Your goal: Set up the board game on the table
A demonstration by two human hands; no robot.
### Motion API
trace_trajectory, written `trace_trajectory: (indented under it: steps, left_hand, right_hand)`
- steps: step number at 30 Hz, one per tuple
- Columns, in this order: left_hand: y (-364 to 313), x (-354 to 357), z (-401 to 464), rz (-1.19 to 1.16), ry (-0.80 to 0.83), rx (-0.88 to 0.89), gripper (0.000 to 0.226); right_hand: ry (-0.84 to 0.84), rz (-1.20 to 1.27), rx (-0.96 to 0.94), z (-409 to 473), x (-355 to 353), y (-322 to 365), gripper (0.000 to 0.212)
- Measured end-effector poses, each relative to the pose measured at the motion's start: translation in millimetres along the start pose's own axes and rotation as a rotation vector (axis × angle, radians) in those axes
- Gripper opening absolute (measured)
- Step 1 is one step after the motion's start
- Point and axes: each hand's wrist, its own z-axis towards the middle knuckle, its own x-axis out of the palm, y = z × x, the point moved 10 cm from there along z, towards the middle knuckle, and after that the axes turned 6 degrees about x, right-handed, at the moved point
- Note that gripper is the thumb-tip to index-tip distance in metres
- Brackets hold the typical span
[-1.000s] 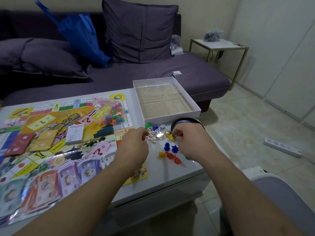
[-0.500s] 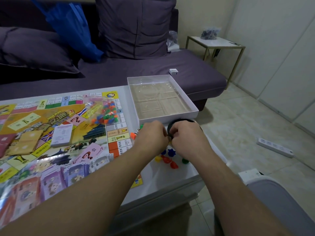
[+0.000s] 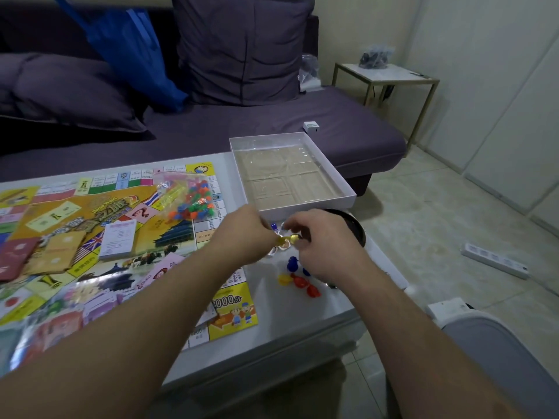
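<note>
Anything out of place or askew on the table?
Mostly setup clutter. The board overhangs the table's near edge, the card stacks lie skewed, and the box juts past the far edge. Nothing looks damaged.

Dim, flat indoor light with a slight green cast. Glare streaks the clear insert of the white box [image 3: 348, 193] and the glossy bench [image 3: 302, 316]. The hands [image 3: 320, 246] are softly motion-blurred. Wide-angle distortion bends the edges, and the dark sofa [image 3: 272, 125] loses detail in shadow.
</note>
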Motion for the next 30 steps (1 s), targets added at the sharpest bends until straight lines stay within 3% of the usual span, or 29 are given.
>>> trace_trajectory:
  steps: [3, 7, 15, 22, 30]
  left_hand:
    - [18.9, 2.6, -13.8, -0.165, 0.121, -0.091, 0.008]
    - [41.3, 0.6, -25.0, -0.206, 0.134, -0.133, 0.014]
    - [56.0, -28.8, -24.4, 0.0, -0.14, -0.023, 0.021]
    - [50.3, -23.2, -7.4, 0.1, -0.16, 0.037, 0.033]
    - [47.9, -14.0, -1.2, 0.205, -0.166, 0.071, 0.019]
  right_hand:
    - [0.031, 0.066, -0.04, -4.4, 12.6, 10.5, 0.02]
    - [0.045, -0.003, -0.095, -7.5, 22.1, 24.5, 0.008]
    - [0.107, -0.229, -0.119, -4.6, 42.9, 31.2, 0.011]
    - [-0.058, -0.074, -0.019, 8.8, 15.5, 18.8, 0.031]
    - [-0.049, -0.019, 0.038, 20.6, 21.2, 17.3, 0.025]
